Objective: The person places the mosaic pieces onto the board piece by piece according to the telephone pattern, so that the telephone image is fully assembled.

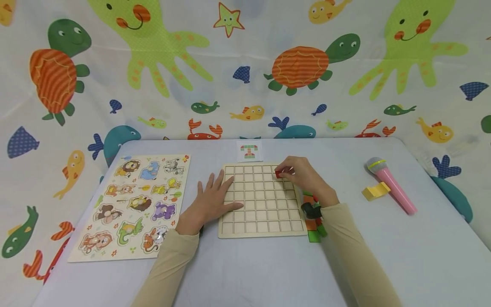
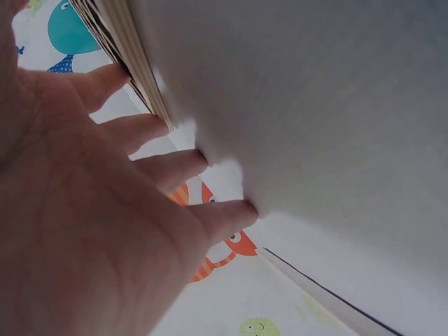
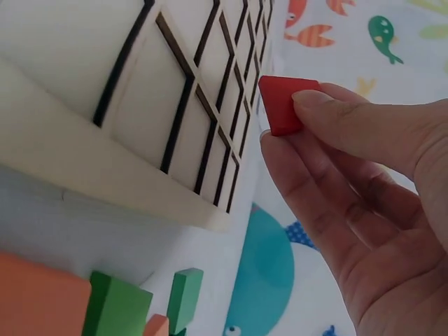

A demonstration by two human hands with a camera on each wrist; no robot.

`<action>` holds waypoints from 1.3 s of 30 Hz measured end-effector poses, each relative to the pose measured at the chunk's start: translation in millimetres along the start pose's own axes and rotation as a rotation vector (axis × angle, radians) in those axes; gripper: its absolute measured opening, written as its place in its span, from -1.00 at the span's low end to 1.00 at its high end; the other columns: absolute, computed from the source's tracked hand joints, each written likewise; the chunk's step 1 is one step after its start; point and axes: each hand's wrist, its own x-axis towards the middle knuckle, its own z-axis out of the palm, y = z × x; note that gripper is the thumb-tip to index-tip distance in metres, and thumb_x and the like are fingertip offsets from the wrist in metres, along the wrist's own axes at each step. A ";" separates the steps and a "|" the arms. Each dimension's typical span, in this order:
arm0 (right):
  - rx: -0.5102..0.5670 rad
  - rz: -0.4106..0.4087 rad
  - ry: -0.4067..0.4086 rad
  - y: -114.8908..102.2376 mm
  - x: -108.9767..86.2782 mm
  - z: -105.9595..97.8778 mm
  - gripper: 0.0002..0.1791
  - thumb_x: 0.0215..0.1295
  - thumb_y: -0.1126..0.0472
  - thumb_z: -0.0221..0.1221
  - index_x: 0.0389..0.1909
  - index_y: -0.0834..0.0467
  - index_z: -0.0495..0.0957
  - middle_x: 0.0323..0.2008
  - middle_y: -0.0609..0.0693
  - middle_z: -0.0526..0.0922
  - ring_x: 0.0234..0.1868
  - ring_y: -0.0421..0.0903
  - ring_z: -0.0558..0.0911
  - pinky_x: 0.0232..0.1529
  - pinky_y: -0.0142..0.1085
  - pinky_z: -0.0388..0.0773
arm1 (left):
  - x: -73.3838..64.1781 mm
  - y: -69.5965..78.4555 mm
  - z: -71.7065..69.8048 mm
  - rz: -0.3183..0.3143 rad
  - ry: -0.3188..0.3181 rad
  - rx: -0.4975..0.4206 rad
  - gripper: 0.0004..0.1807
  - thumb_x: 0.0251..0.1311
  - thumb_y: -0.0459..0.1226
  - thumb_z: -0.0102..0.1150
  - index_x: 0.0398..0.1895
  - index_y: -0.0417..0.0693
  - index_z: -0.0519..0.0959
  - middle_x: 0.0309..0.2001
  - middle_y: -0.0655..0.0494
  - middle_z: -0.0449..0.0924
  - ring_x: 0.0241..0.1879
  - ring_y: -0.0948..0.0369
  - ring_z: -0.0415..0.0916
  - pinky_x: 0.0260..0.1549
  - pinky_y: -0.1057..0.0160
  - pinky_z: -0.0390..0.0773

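Between thumb and fingers, my right hand (image 1: 303, 174) pinches a small red block (image 3: 283, 105) with a slanted side. It is over the far right part of a wooden grid board (image 1: 262, 231). My left hand (image 1: 212, 203) lies with fingers spread at the board's left edge, some of them on its surface. In the left wrist view that hand's fingers (image 2: 175, 168) look straight and hold nothing. Behind the board lies a small card (image 1: 249, 151) with a T-shaped pattern of red, green and orange pieces.
Green (image 1: 314, 236) and orange blocks lie along the board's right side, partly hidden by the right wrist. An animal puzzle board (image 1: 128, 251) lies on the left. Farther right are a pink toy microphone (image 1: 397, 189) and a yellow block (image 1: 375, 191).
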 end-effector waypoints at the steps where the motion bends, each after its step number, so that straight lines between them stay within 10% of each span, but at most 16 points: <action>1: 0.002 0.006 -0.002 0.0 0.4 1.1 -0.81 0.29 0.55 0.32 -0.09 0.40 0.74 -0.22 0.18 0.74 -0.21 0.10 0.72 -0.11 -0.02 0.72 | -0.2 0.1 -0.2 -0.002 0.000 -0.002 0.00 0.41 0.19 0.21 0.68 -0.14 0.07 0.68 -0.29 -0.28 0.63 -0.31 -0.38 0.44 -0.51 -0.32; 39: -0.143 0.151 -0.105 -4.8 14.0 13.0 -0.80 0.38 0.49 0.28 -0.03 0.42 0.74 -0.19 0.22 0.72 -0.12 0.14 0.71 -0.10 -0.12 0.69 | -1.8 2.9 -1.0 0.001 -0.005 -0.004 -0.01 0.42 0.18 0.20 0.68 -0.16 0.07 0.68 -0.30 -0.27 0.63 -0.33 -0.36 0.43 -0.52 -0.31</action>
